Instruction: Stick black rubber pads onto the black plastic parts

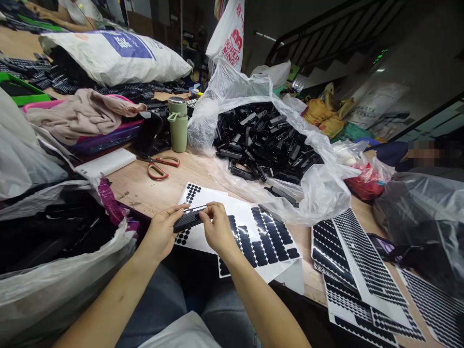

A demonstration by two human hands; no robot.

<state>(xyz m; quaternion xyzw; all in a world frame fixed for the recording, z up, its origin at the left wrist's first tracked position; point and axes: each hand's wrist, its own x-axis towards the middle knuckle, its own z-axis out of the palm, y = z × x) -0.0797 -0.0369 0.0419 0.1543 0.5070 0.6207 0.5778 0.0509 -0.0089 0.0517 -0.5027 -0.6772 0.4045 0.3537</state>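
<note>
Between both hands I hold a small black ribbed plastic part (187, 221), tilted over the table's front edge. My left hand (163, 231) grips its left end with thumb and fingers. My right hand (217, 227) pinches its right end, the thumb pressing on the top face. Beneath the hands lie white sheets of black stickers, one with small round dots (194, 191) and one with larger rounded shapes (264, 237). Behind them a clear plastic bag (322, 193) stands open, heaped with similar black parts (261, 140).
Red-handled scissors (158, 170), a white power bank-like block (107, 163) and a green flask (178, 125) stand left of the bag. More sticker sheets (358, 270) lie at right. An open sack (72, 270) of black pieces is at lower left. Another person (81, 13) sits at far left.
</note>
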